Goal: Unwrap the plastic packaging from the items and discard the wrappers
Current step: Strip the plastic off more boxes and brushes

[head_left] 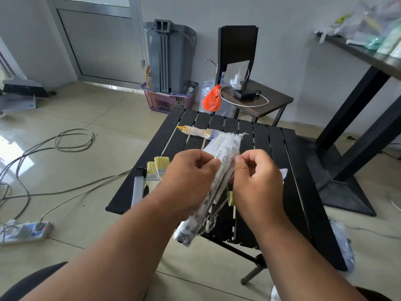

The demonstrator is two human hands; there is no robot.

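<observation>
A long item in printed clear plastic wrap (219,168) is held tilted above the black slatted table (271,148). My left hand (191,177) pinches the wrapper's left side near its middle. On the other side, my right hand (258,177) pinches the wrapper with thumb and forefinger. The lower end of the wrapper hangs loose past the table's front edge. A wrapped yellow-handled brush (195,131) lies at the table's far side. Two bare brushes with pale bristles (158,168) lie at the left, beside a grey bar-shaped item (138,185).
A chair (249,92) with a charger and cable stands behind the table, an orange bag (211,98) beside it. A grey bin in a purple basket (169,96) is against the wall. Cables and a power strip (23,232) lie on the floor at left. Crumpled plastic (342,244) lies right.
</observation>
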